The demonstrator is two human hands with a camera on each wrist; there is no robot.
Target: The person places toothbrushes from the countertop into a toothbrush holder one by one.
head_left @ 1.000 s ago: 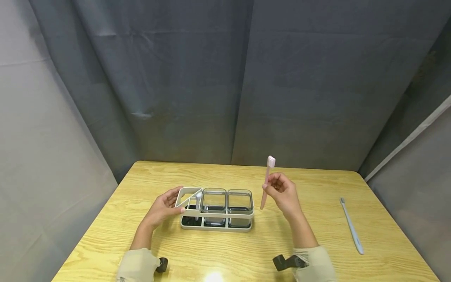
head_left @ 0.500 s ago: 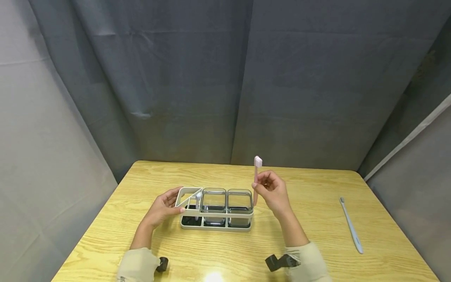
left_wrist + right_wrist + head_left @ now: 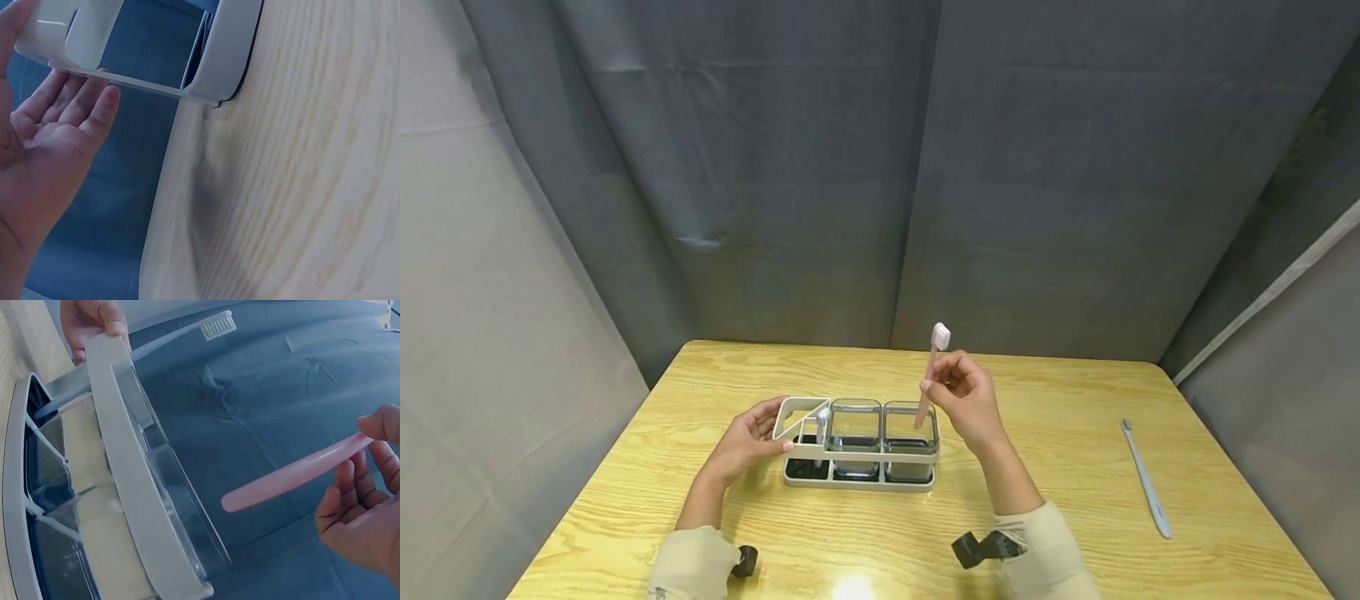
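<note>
My right hand pinches a pink toothbrush by its handle, bristle head up. In the head view the handle's lower end overlaps the right clear cup; in the right wrist view that end stands apart from the cup rims. A whitish toothbrush holder stands on the table with two clear square cups in it. A pale toothbrush stands in its left compartment, bristles up. My left hand grips the holder's left end, thumb at the front and fingers behind.
A light blue toothbrush lies on the wooden table at the right. Grey curtains hang behind the table and along both sides. Black straps with small cameras sit on both wrists.
My right hand has moved left with the pink toothbrush, from beside the holder to over the right cup, and the brush now tilts slightly. The left hand and holder have stayed put.
</note>
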